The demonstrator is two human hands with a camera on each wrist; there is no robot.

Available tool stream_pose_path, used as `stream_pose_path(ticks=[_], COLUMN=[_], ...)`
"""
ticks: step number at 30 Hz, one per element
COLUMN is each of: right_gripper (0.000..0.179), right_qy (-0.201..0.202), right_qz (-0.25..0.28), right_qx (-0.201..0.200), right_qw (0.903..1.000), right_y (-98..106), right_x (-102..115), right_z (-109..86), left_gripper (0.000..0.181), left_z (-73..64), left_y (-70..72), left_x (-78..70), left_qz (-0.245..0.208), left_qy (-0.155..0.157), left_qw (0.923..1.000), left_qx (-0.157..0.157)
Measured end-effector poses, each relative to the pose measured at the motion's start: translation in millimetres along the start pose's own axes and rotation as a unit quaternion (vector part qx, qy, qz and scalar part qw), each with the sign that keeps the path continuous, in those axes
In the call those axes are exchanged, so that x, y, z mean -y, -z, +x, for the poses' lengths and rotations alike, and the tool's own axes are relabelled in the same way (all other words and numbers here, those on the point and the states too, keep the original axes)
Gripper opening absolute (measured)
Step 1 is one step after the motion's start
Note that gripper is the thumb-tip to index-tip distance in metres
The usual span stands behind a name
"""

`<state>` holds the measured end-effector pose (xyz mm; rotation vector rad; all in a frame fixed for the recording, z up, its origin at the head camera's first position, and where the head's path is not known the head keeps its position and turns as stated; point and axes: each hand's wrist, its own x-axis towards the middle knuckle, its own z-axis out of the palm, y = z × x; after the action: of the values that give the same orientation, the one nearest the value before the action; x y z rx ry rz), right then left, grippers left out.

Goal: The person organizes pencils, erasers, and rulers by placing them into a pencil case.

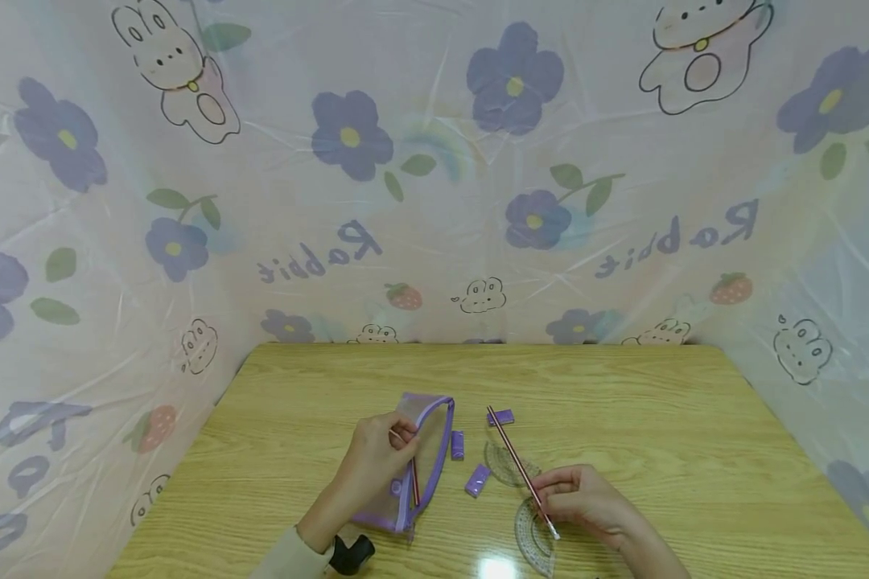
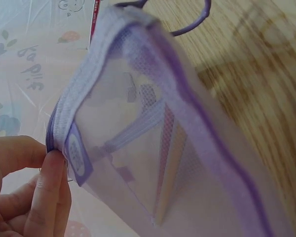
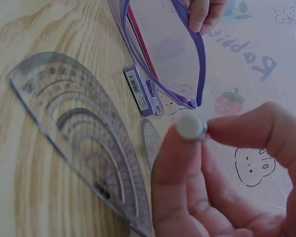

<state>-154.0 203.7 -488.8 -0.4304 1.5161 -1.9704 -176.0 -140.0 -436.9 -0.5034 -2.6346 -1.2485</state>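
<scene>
My left hand [image 1: 376, 454] pinches the zipped edge of a see-through mesh pencil case [image 2: 197, 148] with purple trim, and its mouth gapes. A dark red pencil [image 1: 416, 485] shows inside it. In the left wrist view, a tan stick-like thing [image 2: 173, 170] appears beside a red one through the mesh. Above the table, my right hand [image 1: 586, 500] pinches another dark red pencil [image 1: 510, 444] near its end with a white eraser tip [image 3: 190, 126]. Beneath that pencil lie two clear protractors [image 1: 507, 466], one nearer me [image 1: 530, 540].
Three small purple-wrapped blocks, perhaps erasers, lie right of the case: one beside it [image 1: 458, 445], one nearer me [image 1: 478, 480], one farther back [image 1: 505, 416]. A printed rabbit cloth [image 1: 434, 201] walls the wooden table [image 1: 623, 386] at the back and sides.
</scene>
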Motion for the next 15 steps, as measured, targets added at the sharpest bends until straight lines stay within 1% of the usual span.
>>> stream_pose_path(ticks=[7,15], right_gripper=[0.031,0.036], right_qy=[0.001,0.003], right_qz=[0.004,-0.005], right_qx=[-0.006,-0.008], right_qw=[1.0000,0.9999], right_y=[-4,-11], right_x=[2,2], right_z=[0.7,4.3], left_gripper=[0.006,0.006], left_z=[0.4,-0.1], left_y=[0.8,-0.2], left_x=[-0.6,1.1], left_qz=[-0.008,-0.008], left_qy=[0.002,-0.002], left_qw=[1.0000,1.0000], left_qx=[0.006,0.004])
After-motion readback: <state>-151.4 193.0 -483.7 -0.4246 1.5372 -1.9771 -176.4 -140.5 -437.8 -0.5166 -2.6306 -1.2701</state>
